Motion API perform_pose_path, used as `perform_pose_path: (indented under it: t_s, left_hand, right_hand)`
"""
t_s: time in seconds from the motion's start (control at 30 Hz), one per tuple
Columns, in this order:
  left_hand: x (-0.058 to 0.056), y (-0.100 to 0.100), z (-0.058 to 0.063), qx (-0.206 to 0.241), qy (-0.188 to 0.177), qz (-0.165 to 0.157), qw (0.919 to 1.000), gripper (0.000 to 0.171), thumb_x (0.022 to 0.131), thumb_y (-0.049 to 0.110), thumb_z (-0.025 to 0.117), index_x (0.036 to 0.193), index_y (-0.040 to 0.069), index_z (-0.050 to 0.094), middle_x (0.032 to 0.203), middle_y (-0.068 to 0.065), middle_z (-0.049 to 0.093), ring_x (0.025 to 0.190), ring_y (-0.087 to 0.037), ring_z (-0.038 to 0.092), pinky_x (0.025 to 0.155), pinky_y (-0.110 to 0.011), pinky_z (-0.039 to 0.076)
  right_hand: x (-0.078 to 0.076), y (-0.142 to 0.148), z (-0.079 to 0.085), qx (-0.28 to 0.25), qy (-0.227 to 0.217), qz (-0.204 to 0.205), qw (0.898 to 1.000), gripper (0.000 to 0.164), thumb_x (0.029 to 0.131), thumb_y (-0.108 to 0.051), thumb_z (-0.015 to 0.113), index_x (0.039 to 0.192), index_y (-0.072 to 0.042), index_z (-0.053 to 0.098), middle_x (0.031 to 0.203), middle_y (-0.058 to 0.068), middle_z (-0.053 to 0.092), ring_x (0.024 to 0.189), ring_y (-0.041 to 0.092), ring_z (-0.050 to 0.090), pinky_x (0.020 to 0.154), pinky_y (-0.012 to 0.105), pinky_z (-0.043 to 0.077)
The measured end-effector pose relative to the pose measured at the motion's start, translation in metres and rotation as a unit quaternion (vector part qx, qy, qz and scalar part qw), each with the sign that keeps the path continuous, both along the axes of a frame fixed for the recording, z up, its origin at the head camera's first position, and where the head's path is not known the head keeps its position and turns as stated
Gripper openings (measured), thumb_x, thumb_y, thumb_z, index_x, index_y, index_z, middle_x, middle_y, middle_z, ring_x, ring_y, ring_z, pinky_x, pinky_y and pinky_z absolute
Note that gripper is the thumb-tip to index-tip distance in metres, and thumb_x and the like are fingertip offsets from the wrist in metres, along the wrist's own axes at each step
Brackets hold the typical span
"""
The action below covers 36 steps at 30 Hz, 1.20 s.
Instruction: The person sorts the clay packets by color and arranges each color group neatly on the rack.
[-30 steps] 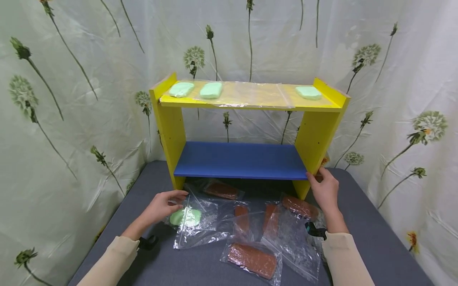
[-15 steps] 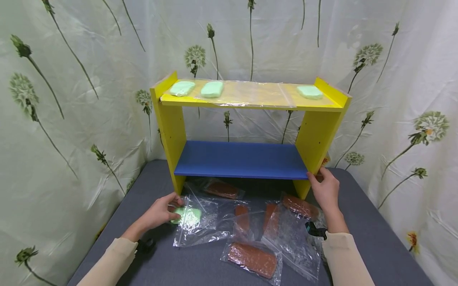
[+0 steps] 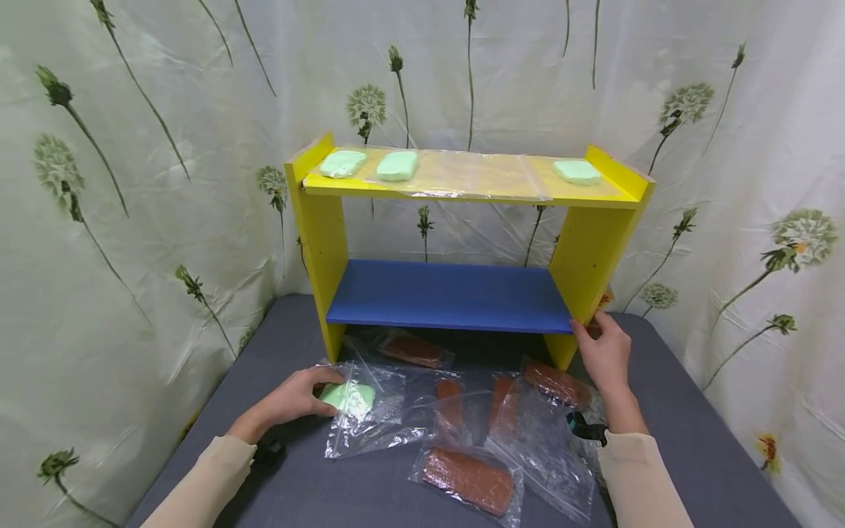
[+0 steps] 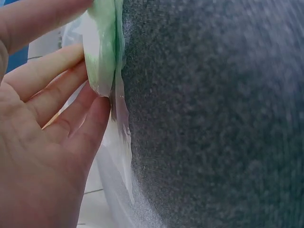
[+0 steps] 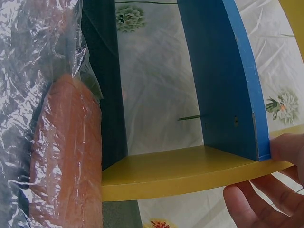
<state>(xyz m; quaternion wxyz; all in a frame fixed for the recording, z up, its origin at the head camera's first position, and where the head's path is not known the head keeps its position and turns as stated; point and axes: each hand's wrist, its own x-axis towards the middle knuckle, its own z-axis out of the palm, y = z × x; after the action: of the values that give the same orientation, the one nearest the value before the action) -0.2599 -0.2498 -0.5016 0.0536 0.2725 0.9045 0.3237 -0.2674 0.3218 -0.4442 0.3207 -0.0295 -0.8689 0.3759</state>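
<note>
A pale green rounded slab [image 3: 351,400] in a clear zip bag lies on the table, left of the shelf's front. My left hand [image 3: 298,398] holds its left end, thumb on the near side and fingers on the far side. Up close in the left wrist view, fingertips touch the edge of the slab [image 4: 100,57]. My right hand [image 3: 604,353] grips the right yellow side panel [image 3: 589,257] of a small shelf. In the right wrist view, the thumb is at the end of the blue board [image 5: 228,85], with fingers under the yellow panel [image 5: 190,176].
Several reddish-brown slabs in clear bags, one a front slab [image 3: 467,480], lie before and under the shelf. Clear zip bags [image 3: 544,447] overlap them. Three pale green slabs, including a right-hand one [image 3: 577,172], lie on the yellow top [image 3: 475,176]. A flowered curtain [image 3: 218,147] hangs behind.
My left hand has come down from above the zip bag onto the green slab and taken hold of its left end. My right hand stays on the shelf's side panel.
</note>
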Motion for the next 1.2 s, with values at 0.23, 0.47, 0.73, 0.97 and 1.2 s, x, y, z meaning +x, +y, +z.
perform_pose_path:
  t_s: [0.23,0.47,0.73,0.97,1.2]
  left_hand:
    - [-0.004,0.006,-0.001,-0.052,0.010,-0.024,0.9983,0.071,0.075,0.037,0.089,0.135,0.008,0.065,0.132,-0.010,0.058,0.125,-0.036,0.051,0.102,-0.057,0.041]
    - [-0.004,0.004,-0.001,-0.046,-0.009,-0.010,0.9988,0.067,0.072,0.033,0.091,0.131,0.011,0.069,0.124,-0.006,0.059,0.116,-0.029,0.053,0.095,-0.052,0.045]
    - [-0.001,-0.002,0.003,0.004,-0.033,-0.003,0.9995,0.056,0.076,0.031,0.087,0.129,0.019,0.070,0.127,-0.005,0.060,0.121,-0.033,0.051,0.094,-0.051,0.045]
    - [0.000,-0.005,0.005,0.039,-0.037,0.015,0.9984,0.039,0.091,0.035,0.074,0.128,0.022,0.071,0.110,0.003,0.062,0.094,-0.019,0.057,0.074,-0.033,0.050]
    - [-0.003,-0.004,0.007,0.061,-0.028,0.046,0.9967,0.038,0.101,0.046,0.060,0.123,0.018,0.072,0.112,0.005,0.070,0.098,-0.012,0.064,0.080,-0.033,0.053]
  right_hand:
    - [0.002,0.004,0.000,0.005,0.001,-0.006,1.000,0.034,0.098,-0.028,0.069,0.124,-0.006,0.067,0.106,0.014,0.068,0.095,0.031,0.066,0.063,0.012,0.042]
    - [0.001,0.002,-0.001,0.009,0.000,-0.009,1.000,0.033,0.098,-0.028,0.069,0.123,-0.007,0.067,0.104,0.014,0.069,0.093,0.031,0.066,0.061,0.015,0.042]
    - [0.001,0.000,0.000,0.012,0.005,-0.008,1.000,0.032,0.098,-0.027,0.069,0.122,-0.005,0.067,0.105,0.015,0.069,0.093,0.032,0.066,0.063,0.019,0.044]
    - [0.002,0.000,0.001,0.011,-0.003,-0.012,1.000,0.033,0.098,-0.028,0.068,0.122,-0.005,0.067,0.106,0.015,0.069,0.094,0.032,0.066,0.065,0.019,0.044]
    - [0.001,-0.002,0.000,0.011,-0.004,-0.011,1.000,0.032,0.098,-0.027,0.069,0.122,-0.005,0.067,0.105,0.014,0.069,0.093,0.031,0.066,0.065,0.017,0.043]
